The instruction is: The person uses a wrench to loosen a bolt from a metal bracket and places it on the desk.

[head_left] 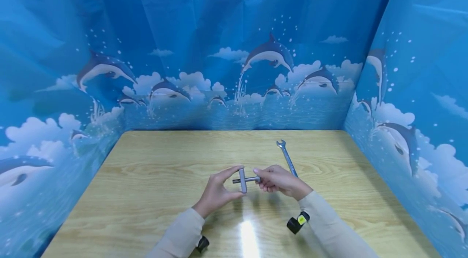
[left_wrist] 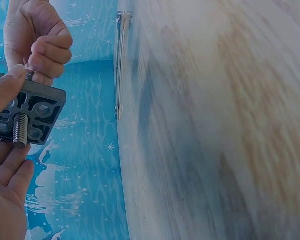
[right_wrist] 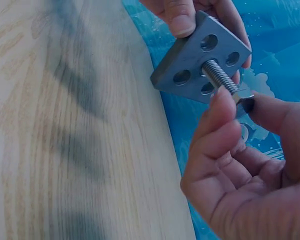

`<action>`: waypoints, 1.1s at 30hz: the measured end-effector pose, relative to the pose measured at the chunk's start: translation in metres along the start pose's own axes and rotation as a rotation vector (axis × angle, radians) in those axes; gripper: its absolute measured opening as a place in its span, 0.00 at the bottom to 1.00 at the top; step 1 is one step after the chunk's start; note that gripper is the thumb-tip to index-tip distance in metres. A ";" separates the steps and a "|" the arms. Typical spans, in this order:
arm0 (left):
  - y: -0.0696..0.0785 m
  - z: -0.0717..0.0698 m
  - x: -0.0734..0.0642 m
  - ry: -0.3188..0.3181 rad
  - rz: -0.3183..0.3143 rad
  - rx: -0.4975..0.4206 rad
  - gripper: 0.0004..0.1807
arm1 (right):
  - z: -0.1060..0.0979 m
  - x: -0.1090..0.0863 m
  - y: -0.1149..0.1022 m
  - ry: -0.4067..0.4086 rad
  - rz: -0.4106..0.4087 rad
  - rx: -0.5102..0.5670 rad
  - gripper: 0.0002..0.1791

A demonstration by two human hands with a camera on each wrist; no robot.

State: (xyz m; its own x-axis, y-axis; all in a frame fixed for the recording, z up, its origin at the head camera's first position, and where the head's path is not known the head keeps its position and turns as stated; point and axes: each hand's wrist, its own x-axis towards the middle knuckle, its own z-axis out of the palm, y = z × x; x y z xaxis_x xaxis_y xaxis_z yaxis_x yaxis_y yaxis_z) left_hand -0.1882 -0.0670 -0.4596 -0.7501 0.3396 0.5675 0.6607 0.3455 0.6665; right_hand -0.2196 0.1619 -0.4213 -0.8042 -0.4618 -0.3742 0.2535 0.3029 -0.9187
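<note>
Holding one plate (right_wrist: 194,60), one bolt (right_wrist: 221,77)

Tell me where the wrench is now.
In the head view, the wrench lies on the wooden table, right of centre and just beyond the right hand, which hides its near end.

A person's bare left hand (head_left: 216,194) and bare right hand (head_left: 280,181) emerge from plain, cream-coloured long sleeves (head_left: 327,225). A small black camera (head_left: 202,244) is worn below the left cuff; its black counterpart (head_left: 293,225) on the right bears a bright yellow patch (head_left: 301,220).
</note>
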 end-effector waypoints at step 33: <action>0.001 -0.001 0.001 0.040 -0.088 -0.053 0.41 | 0.009 -0.005 0.002 0.167 -0.267 -0.176 0.23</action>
State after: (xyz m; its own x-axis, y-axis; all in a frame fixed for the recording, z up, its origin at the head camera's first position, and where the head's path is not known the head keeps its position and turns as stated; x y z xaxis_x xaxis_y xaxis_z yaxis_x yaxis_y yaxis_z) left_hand -0.1881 -0.0674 -0.4576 -0.8063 0.2742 0.5241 0.5906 0.3251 0.7385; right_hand -0.2105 0.1573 -0.4219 -0.9098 -0.4062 -0.0850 -0.0620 0.3355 -0.9400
